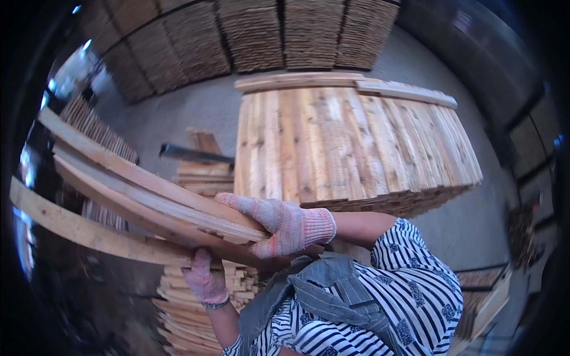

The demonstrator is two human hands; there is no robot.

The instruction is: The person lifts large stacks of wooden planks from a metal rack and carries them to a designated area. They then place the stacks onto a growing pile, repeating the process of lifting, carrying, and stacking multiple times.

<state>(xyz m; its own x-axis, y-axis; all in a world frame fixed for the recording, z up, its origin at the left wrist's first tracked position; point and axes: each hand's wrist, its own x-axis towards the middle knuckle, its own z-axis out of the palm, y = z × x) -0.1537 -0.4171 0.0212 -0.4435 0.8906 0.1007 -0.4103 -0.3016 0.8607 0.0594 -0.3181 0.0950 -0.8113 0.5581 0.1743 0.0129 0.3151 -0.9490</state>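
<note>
Background: tall stacks of boards (252,35) line the far side of a grey floor (442,231); the outer rim is dark.
Large pile (309,142): flat-topped, its boards laid side by side, with crosswise boards (409,93) along its far edge.
Upper boards (172,188): a long bundle held off the near-left corner of the large pile, far ends reaching well out to the left.
Lower board (101,230): splayed beneath the bundle, the gap widening leftward.
Right hand (291,228): gloved; thumb over the top of the upper boards, fingers curled round them toward their near end.
Left hand (206,283): gloved, gripping from below where the lower board meets the bundle; thumb in sight, fingertips hidden.
Side piles: a small pile (205,172) with a dark bar (196,154) across it, by the left edge of the large pile; a near pile (184,320) below the left hand.
Step in hand: apparently carrying or turning the boards — both hands bear the load.
Next move: seems to call for firm grips and for drawing the lower board level with the others — loose far ends could swing or slip.
</note>
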